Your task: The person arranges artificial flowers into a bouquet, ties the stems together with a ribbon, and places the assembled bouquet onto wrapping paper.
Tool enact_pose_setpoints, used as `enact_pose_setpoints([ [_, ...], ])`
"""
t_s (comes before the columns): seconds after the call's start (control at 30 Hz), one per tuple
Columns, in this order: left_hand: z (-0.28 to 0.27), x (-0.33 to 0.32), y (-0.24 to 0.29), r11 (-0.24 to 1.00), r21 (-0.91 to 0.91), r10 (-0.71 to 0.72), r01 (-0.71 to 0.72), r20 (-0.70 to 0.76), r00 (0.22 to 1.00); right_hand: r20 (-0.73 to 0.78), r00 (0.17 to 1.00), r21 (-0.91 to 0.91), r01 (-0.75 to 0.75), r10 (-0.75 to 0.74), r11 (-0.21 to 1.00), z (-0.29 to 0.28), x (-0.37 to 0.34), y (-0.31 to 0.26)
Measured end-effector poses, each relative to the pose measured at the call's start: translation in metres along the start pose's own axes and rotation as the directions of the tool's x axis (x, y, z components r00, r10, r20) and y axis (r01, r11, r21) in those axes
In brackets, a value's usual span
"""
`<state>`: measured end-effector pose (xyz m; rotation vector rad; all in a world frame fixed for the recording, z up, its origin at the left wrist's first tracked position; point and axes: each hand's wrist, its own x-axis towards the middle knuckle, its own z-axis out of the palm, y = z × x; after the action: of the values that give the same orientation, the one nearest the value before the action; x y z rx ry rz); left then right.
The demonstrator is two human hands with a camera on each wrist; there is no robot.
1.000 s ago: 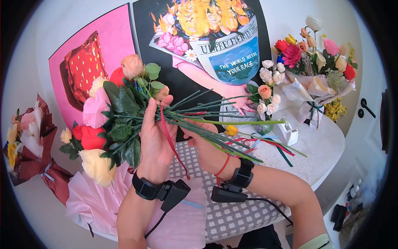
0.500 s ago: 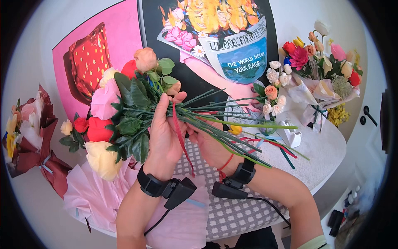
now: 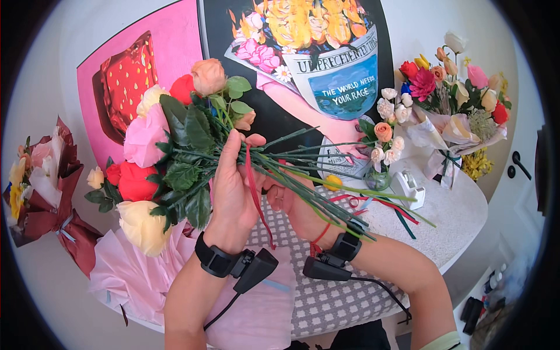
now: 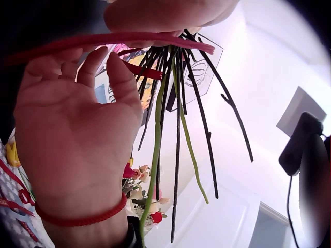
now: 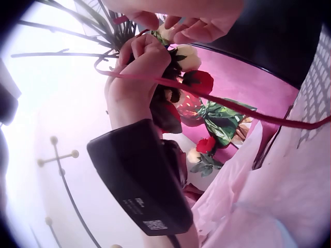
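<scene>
My left hand [image 3: 233, 201] grips the gathered green stems [image 3: 303, 189] of an artificial bouquet. Its pink rose [image 3: 146, 139], red rose [image 3: 137, 181] and cream rose [image 3: 142, 226] lean out to the left, and the stems fan to the right. Around the stems near the left thumb runs a red ribbon [image 3: 255, 198], one tail hanging over the palm. Just below the stems is my right hand [image 3: 297, 213], partly covered by them. In the left wrist view the right hand's fingers [image 4: 94, 64] are bent, and the thumb pinches a short end of the ribbon [image 4: 150, 72].
Pink wrapping paper [image 3: 137, 271] lies at the table's left. On the right stand a tape dispenser [image 3: 408, 189], a small vase [image 3: 378, 179] of flowers and a wrapped bouquet [image 3: 458, 131]. Loose ribbons [image 3: 403, 223] lie nearby. Paintings [image 3: 344, 96] lean behind; another wrapped bouquet [image 3: 58, 204] is far left.
The bouquet and left hand appear slightly farther right than a second ago, as the whole view has shifted. My right hand has moved slightly right and down. The left hand keeps its hold.
</scene>
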<state>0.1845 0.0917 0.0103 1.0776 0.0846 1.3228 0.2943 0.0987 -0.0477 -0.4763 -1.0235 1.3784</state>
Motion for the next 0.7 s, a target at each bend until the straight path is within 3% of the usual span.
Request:
enact_pose_setpoints([
  [0.07,-0.007,0.001,0.004,0.998,-0.048,-0.036,0.039,0.074,0.997,0.037,0.983,0.127,0.172,-0.178,0.977,0.007,-0.003,-0.003],
  [0.13,-0.011,0.001,0.003,0.992,-0.096,-0.069,0.084,0.144,0.987,0.046,0.977,0.110,0.203,-0.209,0.973,0.009,-0.005,-0.008],
  [0.2,-0.010,0.003,-0.001,0.999,0.027,-0.025,0.026,-0.011,1.000,0.052,0.970,0.094,0.232,-0.238,0.968,0.010,-0.007,-0.008],
  [0.23,-0.009,0.003,-0.002,0.999,0.027,-0.027,0.028,-0.013,1.000,-0.007,0.970,0.063,0.245,-0.245,0.968,0.010,-0.008,-0.008],
  [0.3,-0.006,0.005,-0.003,0.999,0.009,0.037,-0.036,-0.156,0.987,-0.067,0.964,0.032,0.259,-0.256,0.965,0.005,-0.007,-0.006],
  [0.37,-0.008,0.005,-0.001,0.997,-0.017,0.071,-0.074,-0.119,0.990,-0.115,0.991,-0.011,0.062,-0.063,0.998,-0.010,-0.005,-0.002],
  [0.4,-0.007,0.005,0.001,0.993,-0.045,0.108,-0.112,-0.085,0.991,-0.114,0.991,-0.009,0.064,-0.065,0.998,-0.013,-0.006,-0.002],
  [0.47,0.005,0.003,0.004,0.990,-0.044,0.123,-0.132,-0.158,0.980,-0.004,0.998,-0.395,-0.066,0.070,0.916,-0.016,-0.007,-0.003],
  [0.5,0.010,0.003,0.005,0.987,-0.043,0.139,-0.153,-0.233,0.962,0.000,0.998,-0.396,-0.063,0.069,0.916,-0.014,-0.007,-0.002],
  [0.57,0.011,0.003,0.006,0.986,-0.035,0.150,-0.161,-0.213,0.965,0.128,0.970,-0.511,0.242,-0.205,0.825,-0.009,-0.011,0.000],
  [0.63,0.006,0.002,0.006,0.986,-0.027,0.158,-0.166,-0.197,0.968,0.182,0.959,-0.480,0.279,-0.217,0.831,-0.005,-0.016,-0.004],
  [0.7,-0.008,0.005,0.006,0.993,-0.013,0.119,-0.120,-0.079,0.990,0.237,0.942,-0.447,0.322,-0.236,0.834,-0.003,-0.022,-0.006],
])
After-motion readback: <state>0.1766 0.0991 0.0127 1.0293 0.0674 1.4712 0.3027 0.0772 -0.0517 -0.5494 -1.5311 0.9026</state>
